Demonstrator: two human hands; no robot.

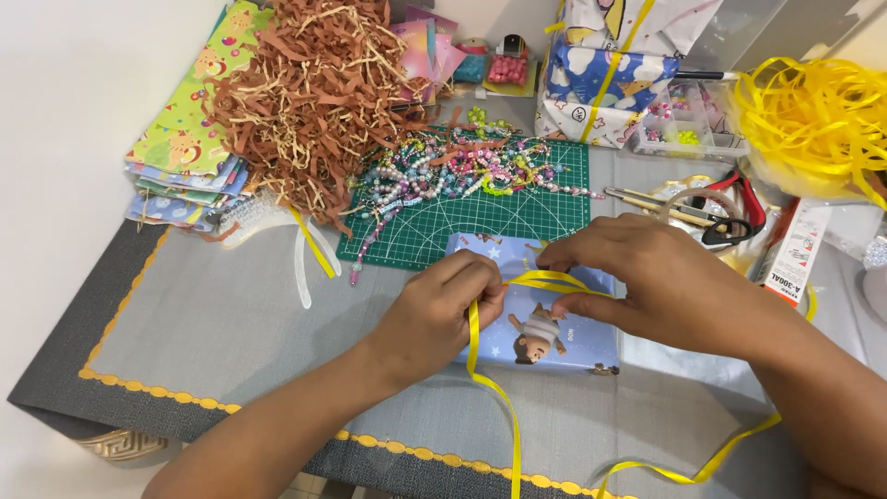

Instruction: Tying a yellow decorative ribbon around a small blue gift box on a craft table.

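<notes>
A small blue wrapped box [545,328] lies at the frame's centre on the grey bench [231,323], partly over a green cutting mat [480,217]. A yellow ribbon [490,388] loops across its top. The left hand [434,319] pinches one strand taut; the right hand [647,277] pins the loop flat so it cannot slip. Brown paper shred [309,92] is heaped at upper left.

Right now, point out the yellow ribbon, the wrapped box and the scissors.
yellow ribbon [490,379]: head view, on the strand hanging below the left hand.
wrapped box [554,337]: head view, on its blue printed top.
scissors [739,217]: head view, on the handles.
</notes>
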